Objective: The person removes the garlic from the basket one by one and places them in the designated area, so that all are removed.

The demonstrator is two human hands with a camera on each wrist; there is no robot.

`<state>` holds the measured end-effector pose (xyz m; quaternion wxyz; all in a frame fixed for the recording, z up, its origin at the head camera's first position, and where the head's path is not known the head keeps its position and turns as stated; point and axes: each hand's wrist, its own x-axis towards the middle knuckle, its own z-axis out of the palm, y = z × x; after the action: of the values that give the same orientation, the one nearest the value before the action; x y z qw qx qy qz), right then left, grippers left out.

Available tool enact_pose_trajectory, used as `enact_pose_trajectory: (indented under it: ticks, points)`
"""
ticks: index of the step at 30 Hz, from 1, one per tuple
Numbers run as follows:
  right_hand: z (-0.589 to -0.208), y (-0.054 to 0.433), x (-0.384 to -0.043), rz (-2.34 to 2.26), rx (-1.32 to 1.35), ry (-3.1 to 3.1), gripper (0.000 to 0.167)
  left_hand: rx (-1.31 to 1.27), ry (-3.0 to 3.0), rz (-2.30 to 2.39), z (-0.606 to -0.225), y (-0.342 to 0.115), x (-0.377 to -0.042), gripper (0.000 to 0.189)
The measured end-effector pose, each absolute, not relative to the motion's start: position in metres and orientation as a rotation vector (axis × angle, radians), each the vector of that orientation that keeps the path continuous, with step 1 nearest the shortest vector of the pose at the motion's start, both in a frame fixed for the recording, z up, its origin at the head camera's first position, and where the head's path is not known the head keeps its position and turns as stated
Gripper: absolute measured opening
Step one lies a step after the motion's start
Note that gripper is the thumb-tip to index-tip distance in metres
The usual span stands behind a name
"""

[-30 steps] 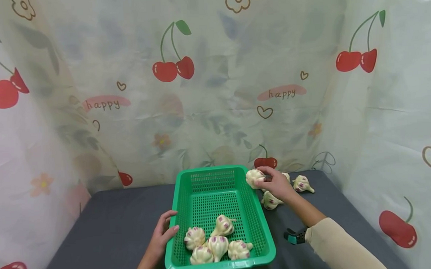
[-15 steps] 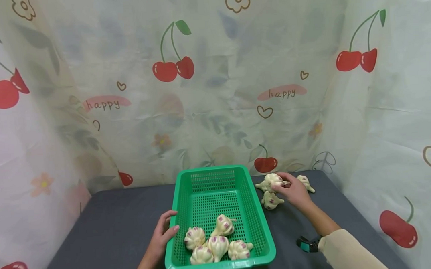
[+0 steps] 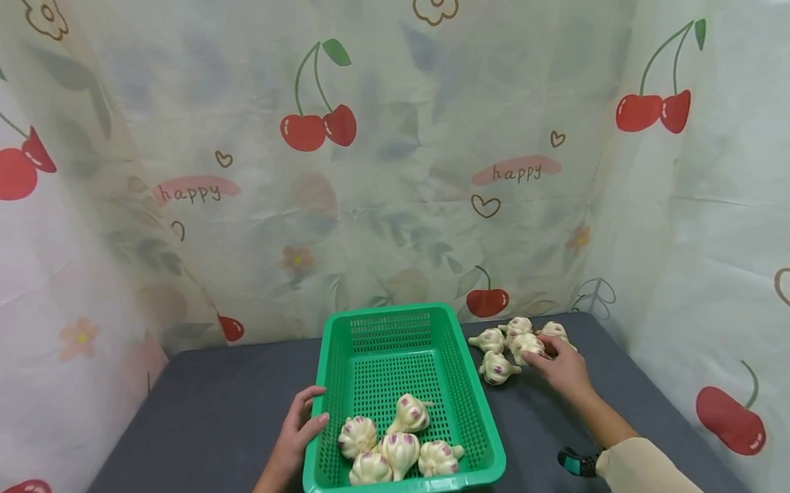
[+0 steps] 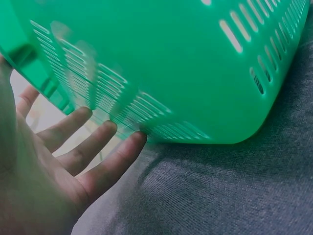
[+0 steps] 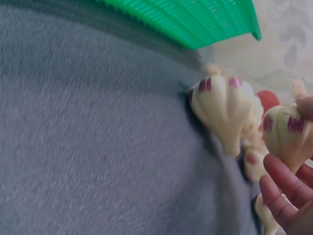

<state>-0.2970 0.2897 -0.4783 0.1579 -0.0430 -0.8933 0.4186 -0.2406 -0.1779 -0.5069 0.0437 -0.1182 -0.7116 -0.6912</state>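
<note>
Dark tabletop (image 3: 204,431), green basket (image 3: 390,372) lengthwise front-to-back

Appears a makeshift booth (image 3: 394,224), closed in on three sides by cherry-printed curtain (image 3: 394,77) around a dark table (image 3: 204,424); cannot be classed further.

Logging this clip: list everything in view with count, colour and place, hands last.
Basket: 1, green, on the table
Garlic bulbs: 5, cream with purple marks, in the basket's near end
Loose bulbs: 4, same colours, on the table right of the basket
Held bulb: 1, same colours, in the right hand
Table: 1, dark grey, under the basket
Backdrop: sheet count unclear, off-white with red cherries, behind and beside the table
Wrist device: 1, black and teal, by the right wrist
Sleeve: 1, cream, right arm
Left hand: 1, bare, at the basket's left side
Right hand: 1, bare, pinching the held bulb
</note>
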Motion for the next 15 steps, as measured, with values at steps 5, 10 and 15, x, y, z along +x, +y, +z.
enact_pose_trajectory:
  ticks: [5, 10, 15]
  points:
    - [-0.491, 0.298, -0.294, 1.244, -0.208, -2.572, 0.064, -0.351, -2.181, -2.122, -0.506, -0.178, -0.240, 0.042]
    - [-0.500, 0.305, -0.293, 1.227, -0.269, -2.604, 0.066, -0.364, -2.166, -2.128, -0.506, -0.178, -0.239, 0.041]
    - [-0.505, 0.311, -0.293, 1.186, -0.331, -2.652, 0.067, -0.377, -2.164, -2.106, -0.506, -0.178, -0.239, 0.041]
